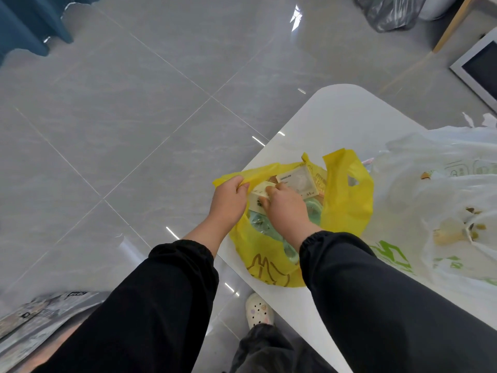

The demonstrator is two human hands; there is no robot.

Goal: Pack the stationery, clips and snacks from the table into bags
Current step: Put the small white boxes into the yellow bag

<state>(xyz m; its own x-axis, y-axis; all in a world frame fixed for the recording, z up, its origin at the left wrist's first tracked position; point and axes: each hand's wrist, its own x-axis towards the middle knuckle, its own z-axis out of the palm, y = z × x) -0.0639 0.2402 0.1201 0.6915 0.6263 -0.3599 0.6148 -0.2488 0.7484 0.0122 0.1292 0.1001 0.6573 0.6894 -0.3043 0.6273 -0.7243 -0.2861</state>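
Past black sleeves (376,292), the left hand (228,200) pinches the yellow bag (347,205) rim while the right hand (287,208) grips a box (256,196) inside, packing seemingly nearly done.

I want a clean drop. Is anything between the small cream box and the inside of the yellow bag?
Nothing visible blocks it. The left hand holds the yellow bag open by its rim, and the right hand grips the small cream box in the opening. It would land on the white carton and green items inside.

Blue curtain (29,22) hung far left of table (349,117); grey bin bag (387,12) lay beyond it; white clog (258,310) stood beside near edge.
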